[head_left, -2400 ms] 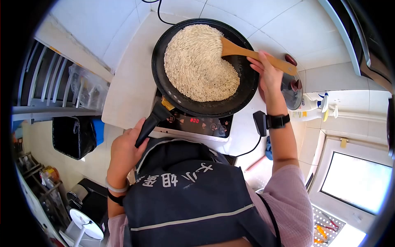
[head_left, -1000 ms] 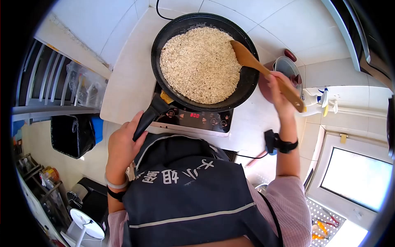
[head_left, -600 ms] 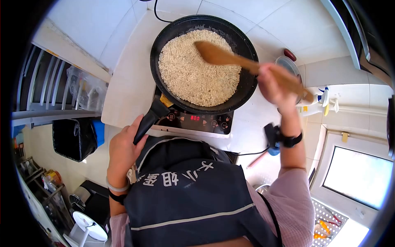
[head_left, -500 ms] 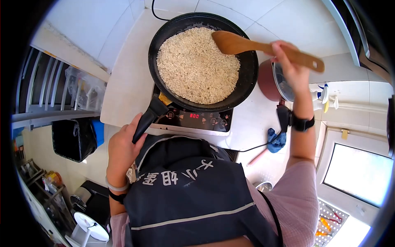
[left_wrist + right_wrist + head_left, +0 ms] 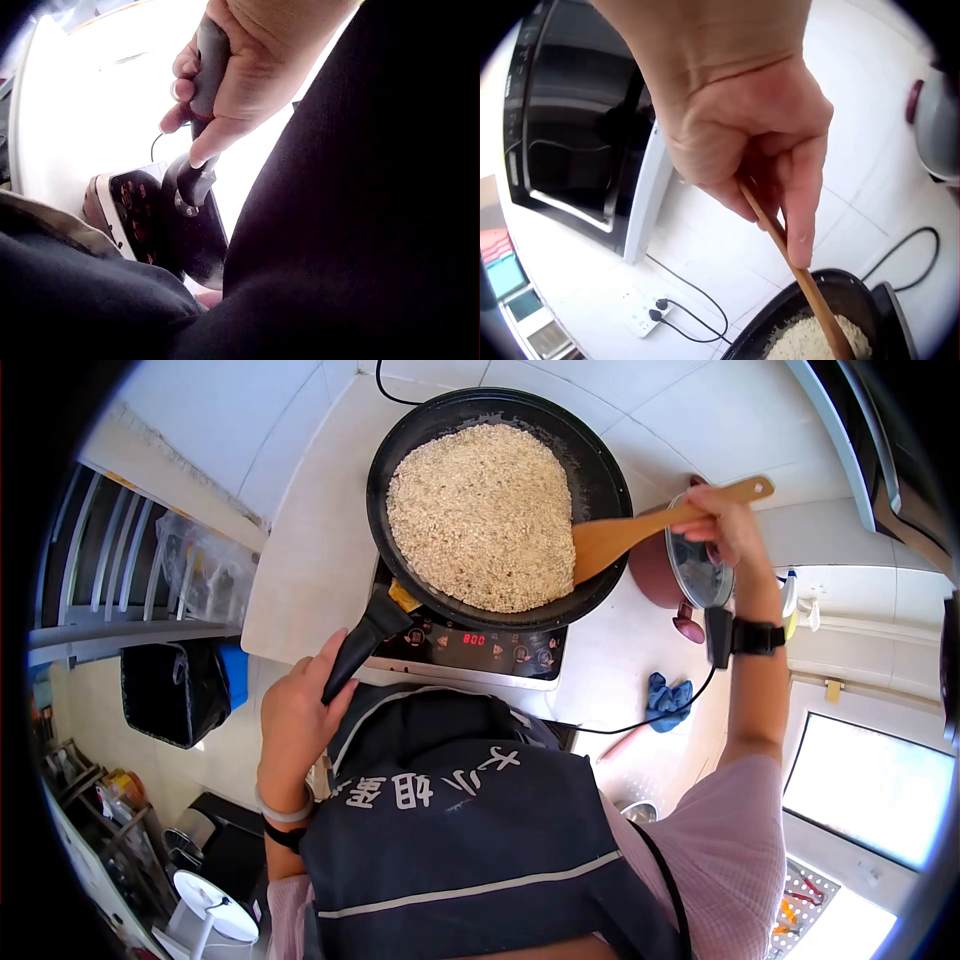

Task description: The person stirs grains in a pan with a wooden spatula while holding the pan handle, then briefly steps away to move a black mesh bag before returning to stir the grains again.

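Person's standing at the counter [image 5: 320,550] w/ a black pan [image 5: 598,465] sitting on an induction cooker [image 5: 520,660], its display glowing red. The grain [image 5: 480,510] is lying in a broad, fairly even bed over most of the pan, w/ only the R inner wall showing bare. It's looking pale all over and I'm not seeing any browning. So I'm reckoning the stirring is under way but not close to finished: heat apparently on, the whole batch sitting in the pan.

L hand [image 5: 298,712] is wrapping round the pan handle [image 5: 362,648]. In the wrist view the L hand [image 5: 232,75] is curling fingers and thumb tight on it, forearm coming up from beside the apron [image 5: 450,840].

R hand [image 5: 725,520] is gripping the wooden spatula [image 5: 640,530] high up, near the handle's end, w/ the arm reaching out over a reddish pot w/ glass lid [image 5: 700,565] just beside the pan. The blade is resting at the R edge of the grain, against the pan wall, w/ the handle angling up and away to the R.

Hands are staying well apart, each clamping on its own thing. A blue cloth [image 5: 668,695] is lying near the cooker's R corner.
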A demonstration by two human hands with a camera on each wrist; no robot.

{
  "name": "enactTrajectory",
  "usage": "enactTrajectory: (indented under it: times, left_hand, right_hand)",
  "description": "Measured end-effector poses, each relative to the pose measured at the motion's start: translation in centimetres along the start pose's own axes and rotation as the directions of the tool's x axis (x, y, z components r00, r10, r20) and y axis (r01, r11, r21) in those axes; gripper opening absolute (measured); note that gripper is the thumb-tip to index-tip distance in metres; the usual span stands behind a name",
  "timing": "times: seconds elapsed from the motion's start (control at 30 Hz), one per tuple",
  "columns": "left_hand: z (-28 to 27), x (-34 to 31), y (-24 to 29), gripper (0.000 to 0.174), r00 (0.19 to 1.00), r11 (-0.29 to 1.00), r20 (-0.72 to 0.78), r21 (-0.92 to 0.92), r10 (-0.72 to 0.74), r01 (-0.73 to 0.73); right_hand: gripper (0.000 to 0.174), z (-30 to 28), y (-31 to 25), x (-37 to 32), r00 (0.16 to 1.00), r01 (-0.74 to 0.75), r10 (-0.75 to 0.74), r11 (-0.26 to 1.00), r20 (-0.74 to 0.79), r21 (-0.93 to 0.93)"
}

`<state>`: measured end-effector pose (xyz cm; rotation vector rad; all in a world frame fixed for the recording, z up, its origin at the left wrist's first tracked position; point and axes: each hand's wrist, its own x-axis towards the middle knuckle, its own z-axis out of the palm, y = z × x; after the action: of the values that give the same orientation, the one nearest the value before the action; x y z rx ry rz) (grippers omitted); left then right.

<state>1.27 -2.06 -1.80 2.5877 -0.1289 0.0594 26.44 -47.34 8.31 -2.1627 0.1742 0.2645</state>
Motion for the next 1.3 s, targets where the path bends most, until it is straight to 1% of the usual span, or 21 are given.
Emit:
enactTrajectory:
  times: [0.07, 0.1, 0.17, 0.23, 0.4, 0.43, 0.53, 0.57, 0.67, 0.7, 0.73, 0.77, 0.83, 0.87, 0.97, 1.03, 1.1, 1.17, 1.2, 1.27, 1.3]
  left_hand:
    - [0.1, 0.0, 0.0, 0.060, 1.000, 1.000, 0.003, 0.000, 0.003, -0.003]
    - [0.1, 0.1, 0.0, 0.060, 1.000, 1.000, 0.004, -0.002, 0.002, -0.002]
    - [0.0, 0.1, 0.0, 0.060, 1.000, 1.000, 0.012, 0.005, 0.005, -0.005]
    - [-0.2, 0.3, 0.0, 0.060, 1.000, 1.000, 0.026, 0.003, 0.009, -0.009]
    - [0.0, 0.2, 0.0, 0.060, 1.000, 1.000, 0.004, -0.013, 0.024, -0.024]
    - [0.0, 0.2, 0.0, 0.059, 1.000, 1.000, -0.005, -0.018, 0.025, -0.025]
    - [0.0, 0.2, -0.1, 0.059, 0.999, 0.999, -0.008, -0.005, 0.032, -0.032]
    - [0.0, 0.2, -0.1, 0.059, 0.999, 0.999, -0.014, -0.009, 0.042, -0.042]
    - [0.2, 0.0, -0.1, 0.059, 0.999, 1.000, -0.014, -0.007, 0.030, -0.030]
    - [0.1, -0.1, -0.1, 0.059, 1.000, 1.000, -0.016, -0.010, 0.020, -0.020]
    - [0.1, -0.1, 0.0, 0.059, 1.000, 1.000, -0.009, -0.002, 0.020, -0.020]
    - [0.1, 0.0, 0.0, 0.059, 1.000, 1.000, -0.002, 0.006, 0.023, -0.023]
    - [0.1, 0.0, 0.1, 0.059, 1.000, 1.000, -0.005, 0.000, 0.012, -0.012]
    - [0.1, 0.0, 0.2, 0.059, 1.000, 1.000, -0.003, 0.001, 0.008, -0.008]
    - [0.1, 0.1, 0.1, 0.059, 1.000, 1.000, 0.002, -0.015, 0.012, -0.012]
    - [0.2, 0.2, -0.1, 0.060, 1.000, 1.000, 0.009, -0.018, 0.019, -0.018]
    - [-0.2, 0.2, 0.0, 0.060, 1.000, 1.000, 0.010, -0.015, 0.022, -0.022]
    - [-0.5, 0.3, 0.4, 0.058, 0.994, 0.997, 0.089, -0.047, -0.062, 0.066]
    - [-0.4, 0.2, 0.4, 0.058, 0.995, 0.997, 0.083, -0.053, -0.052, 0.056]
    - [-0.3, 0.2, 0.5, 0.059, 0.996, 0.997, 0.077, -0.050, -0.052, 0.056]
    - [-0.2, 0.1, 0.6, 0.059, 0.995, 0.997, 0.078, -0.056, -0.055, 0.059]
  right_hand:
    - [0.027, 1.2, 2.4, -1.2, 0.992, -0.126, 0.116, 0.949, 0.051, 0.290]
    - [0.027, 2.1, 2.8, -1.9, 0.992, -0.126, 0.115, 0.949, 0.053, 0.290]
    - [0.027, 5.0, 3.1, -3.2, 0.990, -0.131, 0.137, 0.888, 0.017, 0.440]
    - [0.026, 7.3, 2.7, -3.1, 0.991, -0.115, 0.134, 0.866, -0.004, 0.487]
    - [0.024, 9.8, 0.7, -1.1, 0.986, -0.077, 0.155, 0.757, -0.064, 0.649]
    - [0.024, 9.9, 0.0, -0.9, 0.986, -0.074, 0.154, 0.754, -0.067, 0.653]
    - [0.027, 9.6, -1.1, -0.4, 0.985, 0.107, -0.003, 0.795, -0.173, 0.596]
    - [0.027, 9.3, -1.3, -0.7, 0.985, 0.108, -0.003, 0.795, -0.173, 0.596]
    - [0.029, 7.4, -1.8, -3.2, 0.934, 0.323, -0.197, 0.823, -0.298, 0.468]
    - [0.030, 6.5, -1.8, -4.4, 0.932, 0.300, -0.165, 0.850, -0.322, 0.434]
    - [0.031, 5.5, -1.4, -5.5, 0.918, 0.349, -0.223, 0.848, -0.327, 0.400]
    - [0.031, 4.9, -1.6, -6.9, 0.908, 0.318, -0.195, 0.898, -0.371, 0.304]
    - [0.031, 3.4, -0.6, -8.5, 0.904, 0.271, -0.190, 0.948, -0.382, 0.169]
    - [0.031, 3.6, -0.1, -8.4, 0.905, 0.270, -0.191, 0.948, -0.380, 0.167]
    - [0.029, 4.7, 2.3, -7.7, 0.884, 0.262, -0.149, 0.944, -0.444, 0.203]
    - [0.029, 6.2, 3.6, -4.8, 0.883, 0.308, -0.123, 0.880, -0.452, 0.363]
    - [0.028, 7.8, 3.9, -2.4, 0.906, 0.324, -0.112, 0.803, -0.408, 0.500]
    - [0.029, 9.5, 3.9, 0.0, 0.942, 0.276, -0.085, 0.747, -0.325, 0.604]
    - [0.029, 10.1, 3.6, 0.6, 0.941, 0.280, -0.087, 0.742, -0.327, 0.609]
    - [0.029, 11.2, 3.1, 1.4, 0.976, 0.211, -0.119, 0.696, -0.180, 0.686]
    - [0.029, 11.4, 3.1, 1.5, 0.976, 0.211, -0.119, 0.694, -0.180, 0.688]
